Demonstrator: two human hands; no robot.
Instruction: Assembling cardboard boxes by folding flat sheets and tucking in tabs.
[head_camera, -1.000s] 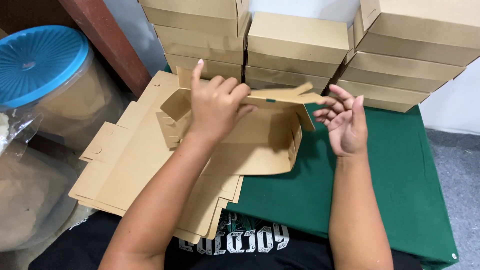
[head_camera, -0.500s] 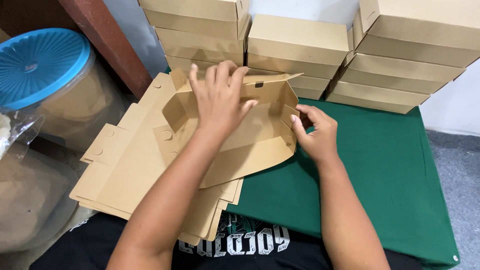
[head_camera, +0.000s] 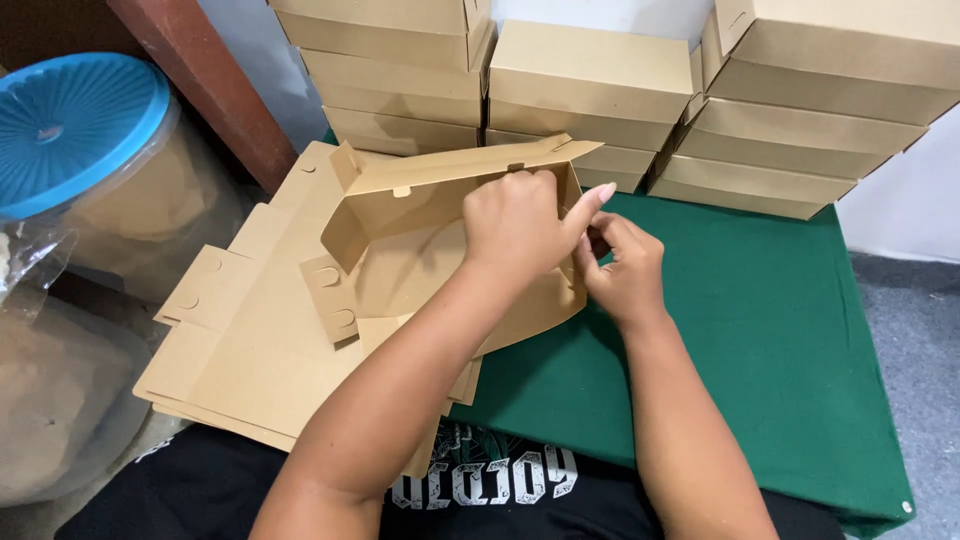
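While both hands work at its right-hand corner, the green-covered table spreads out beneath and to the right of them, its cloth bare on the side beyond the right hand. Behind the hands, at the far edge of that cloth, stand stacks of closed cardboard boxes, several high and set side by side. To the left of the left forearm sits a large clear tub with a blue lid, and nearer the body on that side lies crumpled clear plastic. Under the left forearm and reaching out to its left lies a pile of flat, unfolded box blanks, partly hanging off the table edge. On top of that pile, directly under the hands, rests the half-folded cardboard box: its back wall stands upright, its left side flap leans outward, and its floor lies flat. The left hand reaches across the box with its fingers curled down over the right end of the back wall, the forefinger stretched toward the right hand; it grips the cardboard there. The right hand sits just beside it, touching it, fingers bent inward at the box's right side wall, which is mostly hidden behind the two hands, so I cannot tell exactly which tab the fingertips pinch.
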